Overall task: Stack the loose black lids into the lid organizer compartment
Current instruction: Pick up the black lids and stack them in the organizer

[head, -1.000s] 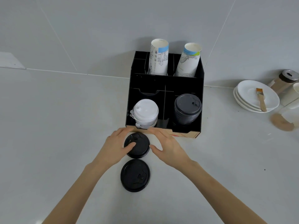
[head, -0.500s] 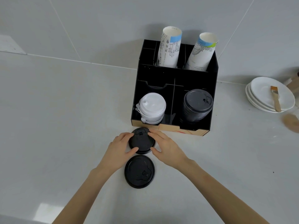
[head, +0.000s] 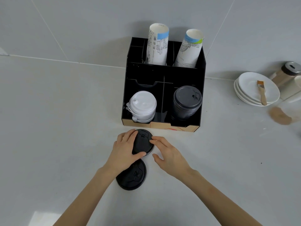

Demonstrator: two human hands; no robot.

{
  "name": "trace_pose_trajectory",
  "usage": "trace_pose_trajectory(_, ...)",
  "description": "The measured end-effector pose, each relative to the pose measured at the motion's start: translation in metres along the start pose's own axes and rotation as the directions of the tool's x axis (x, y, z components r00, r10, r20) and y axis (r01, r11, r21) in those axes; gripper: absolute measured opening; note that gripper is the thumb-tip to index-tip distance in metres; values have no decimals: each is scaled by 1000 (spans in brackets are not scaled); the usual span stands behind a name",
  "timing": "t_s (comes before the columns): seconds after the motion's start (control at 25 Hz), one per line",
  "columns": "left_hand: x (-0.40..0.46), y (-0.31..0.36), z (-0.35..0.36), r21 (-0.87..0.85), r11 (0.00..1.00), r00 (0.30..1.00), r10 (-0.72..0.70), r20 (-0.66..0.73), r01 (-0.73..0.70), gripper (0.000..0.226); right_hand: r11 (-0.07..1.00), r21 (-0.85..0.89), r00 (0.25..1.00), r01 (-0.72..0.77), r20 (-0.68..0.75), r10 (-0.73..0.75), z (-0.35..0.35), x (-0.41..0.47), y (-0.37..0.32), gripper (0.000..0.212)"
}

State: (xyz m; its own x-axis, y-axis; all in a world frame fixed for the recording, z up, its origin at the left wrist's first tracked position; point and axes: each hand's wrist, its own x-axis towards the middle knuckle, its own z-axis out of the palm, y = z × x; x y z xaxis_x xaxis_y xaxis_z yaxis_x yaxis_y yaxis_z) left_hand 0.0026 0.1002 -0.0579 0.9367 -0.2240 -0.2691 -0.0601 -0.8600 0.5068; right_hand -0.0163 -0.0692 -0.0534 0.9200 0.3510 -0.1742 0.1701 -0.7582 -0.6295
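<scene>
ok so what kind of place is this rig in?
Most likely a café or drinks-service counter. A black organizer holds printed paper cups, a stack of white lids and a stack of black lids; stacked white saucers sit to the right on the pale counter.

2 loose black lids: far lid [head: 144,141] flat before organizer [head: 164,74] | near lid [head: 131,176] possibly tilted | black stack [head: 186,103] in front-right compartment

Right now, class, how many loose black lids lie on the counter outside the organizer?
2. One sits just before the organizer, held between both hands; the other lies nearer the person, partly under the left wrist. None seems hidden.
</scene>
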Motion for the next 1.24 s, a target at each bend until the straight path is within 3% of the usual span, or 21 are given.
trace_pose_trajectory(0.28,0,7,10,-16,1000,995,-25,-92,24,76,1000,23,1000,2,-16,-2,-1,-3,2,45)
trace_pose_trajectory(0.64,-3,18,-2,-31,994,994,107,-20,-107,96,998,70,996,1,-87,5,-16,-3,8,52)
trace_pose_trajectory(1.0,-1,40,-24,-85,953,956,292,11,-290,88,992,117,989,50,-148,-33,-44,-20,16,57)
trace_pose_trajectory(1.24,5,60,-32,-124,939,942,301,-147,-320,75,990,127,947,68,-320,-24,-66,-26,16,54)
